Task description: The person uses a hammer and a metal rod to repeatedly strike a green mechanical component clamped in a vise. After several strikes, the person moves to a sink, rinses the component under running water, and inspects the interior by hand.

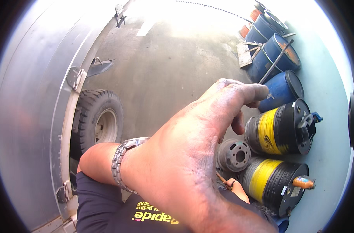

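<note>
Close up across the middle of the view, the left hand [184,136] is raised with its fingers [250,93] released, loosely bent and parted from the thumb; dark grime marks its skin, and a metal-link wristwatch [117,165] circles the wrist. Far lower, partly hidden behind that thumb, the right hand [228,183] wears a thin dark bracelet [233,181]; a brown stick-like form [221,178] shows at its fingers, though I cannot tell whether they are clenched on it. Near the right hand, a grey steel wheel rim [233,155] sits just beside two yellow-banded black drums, the upper black drum [267,132] and the lower black drum [264,179]; an orange bottle [303,182] rests on the latter's lid; at left, a treaded truck tyre [88,116] stands beside a grey truck body [33,108].
</note>
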The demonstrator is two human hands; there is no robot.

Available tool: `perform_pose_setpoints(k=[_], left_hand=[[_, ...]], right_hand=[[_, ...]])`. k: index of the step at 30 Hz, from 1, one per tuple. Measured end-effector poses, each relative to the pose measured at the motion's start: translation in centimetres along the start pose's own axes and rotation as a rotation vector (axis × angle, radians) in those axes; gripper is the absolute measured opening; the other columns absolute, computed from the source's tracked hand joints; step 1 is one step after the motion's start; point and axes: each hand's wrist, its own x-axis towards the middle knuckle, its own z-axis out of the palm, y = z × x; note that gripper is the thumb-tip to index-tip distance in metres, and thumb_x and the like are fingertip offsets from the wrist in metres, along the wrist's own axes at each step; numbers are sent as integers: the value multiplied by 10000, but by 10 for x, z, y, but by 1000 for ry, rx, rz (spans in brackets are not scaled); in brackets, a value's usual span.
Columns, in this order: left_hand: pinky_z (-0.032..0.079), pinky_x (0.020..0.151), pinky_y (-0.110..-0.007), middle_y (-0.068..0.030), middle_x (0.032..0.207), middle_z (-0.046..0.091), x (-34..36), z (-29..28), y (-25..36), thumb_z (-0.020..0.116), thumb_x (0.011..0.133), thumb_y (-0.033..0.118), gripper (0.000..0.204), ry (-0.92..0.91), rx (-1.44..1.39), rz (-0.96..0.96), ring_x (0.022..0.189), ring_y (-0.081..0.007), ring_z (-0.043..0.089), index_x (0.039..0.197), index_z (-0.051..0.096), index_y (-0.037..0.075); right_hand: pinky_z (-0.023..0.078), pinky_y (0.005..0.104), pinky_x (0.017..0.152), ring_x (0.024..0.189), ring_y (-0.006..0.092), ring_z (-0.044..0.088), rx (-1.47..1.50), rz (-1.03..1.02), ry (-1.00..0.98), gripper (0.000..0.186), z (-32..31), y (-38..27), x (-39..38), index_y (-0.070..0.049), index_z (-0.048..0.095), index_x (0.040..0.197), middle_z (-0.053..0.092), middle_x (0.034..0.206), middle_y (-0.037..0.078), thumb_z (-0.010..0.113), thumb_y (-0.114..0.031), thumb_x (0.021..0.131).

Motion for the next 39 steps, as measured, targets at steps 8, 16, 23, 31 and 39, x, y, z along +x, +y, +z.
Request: perform_pose_setpoints(k=[8,16,23,31,39], left_hand=[[372,805,-244,-69,1251,562,290,-125,-11,741,753,556,889,-207,-46,54,958,-112,489,1380,519,-35],[371,830,-253,-74,1288,558,620,-197,-21,685,814,573,867,-557,-122,79,996,-116,481,1401,502,-40],[371,852,-261,-78,1320,554,900,-294,-104,636,868,588,851,-528,-204,100,1029,-119,474,1419,488,-44],[332,1138,-475,-205,1475,501,1032,-599,-404,672,908,473,705,811,373,-981,1390,-329,437,1401,531,-11],[384,1082,-493,-231,1410,508,1081,-673,-536,646,913,350,581,978,244,-1697,1309,-381,481,1318,553,-57]], right_hand=[[504,383,515,545,204,599,435,-271,272,273,-190,-306,-38,18,659,1103,634,711,75,648,-211,956],[495,353,512,574,176,597,519,-328,166,520,-344,-503,-45,-7,520,1397,650,796,93,682,-191,938],[435,389,480,517,229,555,430,39,-28,255,-495,-680,0,-5,647,911,607,679,108,611,-241,1001],[466,390,583,640,183,602,-27,62,-72,337,-754,-873,4,-30,663,871,655,768,93,606,-350,963],[504,374,552,553,210,628,228,-44,141,235,-1008,-1159,53,2,695,942,655,686,97,672,-228,900]])
